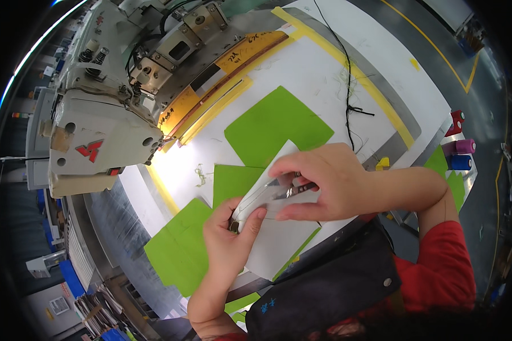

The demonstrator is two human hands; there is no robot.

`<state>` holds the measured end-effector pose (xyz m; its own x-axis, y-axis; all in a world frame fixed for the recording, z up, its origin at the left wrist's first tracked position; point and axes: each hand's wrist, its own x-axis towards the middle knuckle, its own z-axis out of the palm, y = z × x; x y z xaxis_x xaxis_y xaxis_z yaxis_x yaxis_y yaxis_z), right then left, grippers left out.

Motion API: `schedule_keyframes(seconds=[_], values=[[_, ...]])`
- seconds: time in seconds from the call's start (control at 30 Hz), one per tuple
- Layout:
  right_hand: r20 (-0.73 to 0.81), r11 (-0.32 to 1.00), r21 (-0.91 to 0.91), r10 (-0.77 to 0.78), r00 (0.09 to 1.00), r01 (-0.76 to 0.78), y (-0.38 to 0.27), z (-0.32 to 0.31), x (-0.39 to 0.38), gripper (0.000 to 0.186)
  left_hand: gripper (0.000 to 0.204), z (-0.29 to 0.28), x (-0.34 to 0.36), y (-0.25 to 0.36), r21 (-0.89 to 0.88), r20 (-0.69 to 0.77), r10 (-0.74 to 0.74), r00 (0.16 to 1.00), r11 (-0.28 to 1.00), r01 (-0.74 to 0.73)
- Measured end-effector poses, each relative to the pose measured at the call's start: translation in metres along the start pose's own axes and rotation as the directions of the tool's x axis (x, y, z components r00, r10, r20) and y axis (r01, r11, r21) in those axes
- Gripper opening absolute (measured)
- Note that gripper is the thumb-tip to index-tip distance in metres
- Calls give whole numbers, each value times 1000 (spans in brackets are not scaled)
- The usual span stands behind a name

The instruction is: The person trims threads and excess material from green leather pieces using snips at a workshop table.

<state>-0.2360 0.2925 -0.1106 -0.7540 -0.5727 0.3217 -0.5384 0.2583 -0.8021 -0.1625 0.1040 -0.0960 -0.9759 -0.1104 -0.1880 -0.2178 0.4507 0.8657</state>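
Note:
My left hand (pixel 230 233) pinches the folded edge of a white-backed green piece (pixel 276 247), thumb in front and fingers behind. Its white face is turned up, with green showing along the lower right edge. Close beside that fold, my right hand (pixel 341 182) grips small metal thread snips (pixel 297 188), partly hidden by the fingers and palm. The thumb and forefinger reach toward the white piece. Flat on the table beyond my hands lies a green piece (pixel 279 125). Another green piece (pixel 233 181) is partly covered by the held one, and a third green piece (pixel 179 247) rests to the left.
A sewing machine (pixel 102 131) stands at the left, its lamp lighting the white tabletop (pixel 324 74). Yellow tape (pixel 375 96) borders the work area. A black cord (pixel 349 85) crosses the right side. Thread spools (pixel 461 146) sit at the far right edge.

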Motion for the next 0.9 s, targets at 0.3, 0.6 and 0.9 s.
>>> schedule_keyframes(seconds=[0.3,0.6,0.9], values=[[17,898,-358,-266,964,255,8,16,-8,30,20,9,-3,-5,-346,11,12,1000,938,-8],[8,893,-371,-270,963,253,8,18,-8,30,11,8,-5,-8,-311,-1,25,1000,950,-24],[-13,887,-347,-328,945,303,13,26,-10,32,10,11,-3,-15,-305,70,51,996,952,-27]])
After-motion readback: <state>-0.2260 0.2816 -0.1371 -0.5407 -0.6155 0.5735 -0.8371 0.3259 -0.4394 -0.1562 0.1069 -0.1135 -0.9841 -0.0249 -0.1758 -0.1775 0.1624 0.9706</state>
